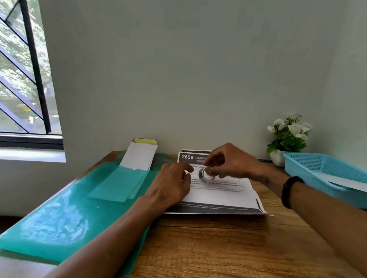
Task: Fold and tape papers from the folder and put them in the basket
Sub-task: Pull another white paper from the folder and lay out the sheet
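A folded printed paper (221, 192) headed "2659" lies on the wooden table (216, 247). Over it, my right hand (228, 162) grips a small roll of clear tape (205, 174) between thumb and fingers. My left hand (170, 186) rests on the paper's left part, its forefinger stretched toward the roll. A green plastic folder (61, 215) lies open at the left, with white papers (140, 155) sticking out of its far pocket. A blue mesh basket (320, 167) stands at the right with a folded white paper (348, 183) inside.
A small white pot of white flowers (286, 137) stands in the back right corner by the wall. A barred window is at the far left. I wear a black band on my right wrist (290, 189). Bare wood lies in front of the paper.
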`<state>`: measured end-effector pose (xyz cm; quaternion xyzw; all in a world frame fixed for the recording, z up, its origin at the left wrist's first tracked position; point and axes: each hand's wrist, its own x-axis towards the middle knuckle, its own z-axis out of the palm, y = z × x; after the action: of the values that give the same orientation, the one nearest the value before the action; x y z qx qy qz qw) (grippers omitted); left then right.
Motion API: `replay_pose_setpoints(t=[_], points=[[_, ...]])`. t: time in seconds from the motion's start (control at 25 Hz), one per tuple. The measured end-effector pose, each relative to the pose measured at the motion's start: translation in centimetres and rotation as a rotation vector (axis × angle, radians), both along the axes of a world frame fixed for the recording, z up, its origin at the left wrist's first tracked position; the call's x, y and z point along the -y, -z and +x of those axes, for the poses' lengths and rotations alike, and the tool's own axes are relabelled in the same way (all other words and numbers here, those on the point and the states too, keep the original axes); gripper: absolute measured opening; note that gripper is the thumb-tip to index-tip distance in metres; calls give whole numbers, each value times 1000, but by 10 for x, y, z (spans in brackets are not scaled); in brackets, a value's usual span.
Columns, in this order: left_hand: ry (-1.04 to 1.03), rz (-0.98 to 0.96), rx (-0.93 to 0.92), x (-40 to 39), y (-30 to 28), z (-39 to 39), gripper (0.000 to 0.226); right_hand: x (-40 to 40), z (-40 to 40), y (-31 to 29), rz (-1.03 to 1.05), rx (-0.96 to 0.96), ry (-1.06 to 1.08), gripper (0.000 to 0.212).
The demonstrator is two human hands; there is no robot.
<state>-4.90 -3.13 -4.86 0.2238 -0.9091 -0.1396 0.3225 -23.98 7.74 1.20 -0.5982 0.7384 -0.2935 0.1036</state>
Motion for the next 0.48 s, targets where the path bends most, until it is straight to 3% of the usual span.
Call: replay_pose_setpoints(t=[0.08,0.16,0.24,0.36,0.44,0.48], points=[[-1,-2,27,2,2,-2,33,-16,-21,-19,41,-113,31,16],[-46,-17,17,5,4,-2,36,-33,-49,-37,174,-360,108,11],[-110,-40,-18,7,4,-1,37,-46,-72,-43,370,-525,209,21],[-197,-46,-83,15,-2,3,41,-57,-84,-33,665,-558,293,30],[-309,-60,-124,25,-12,10,44,-53,-78,-26,673,-571,300,26],[-381,-56,-141,34,-16,17,46,-44,-69,-25,581,-603,290,21]])
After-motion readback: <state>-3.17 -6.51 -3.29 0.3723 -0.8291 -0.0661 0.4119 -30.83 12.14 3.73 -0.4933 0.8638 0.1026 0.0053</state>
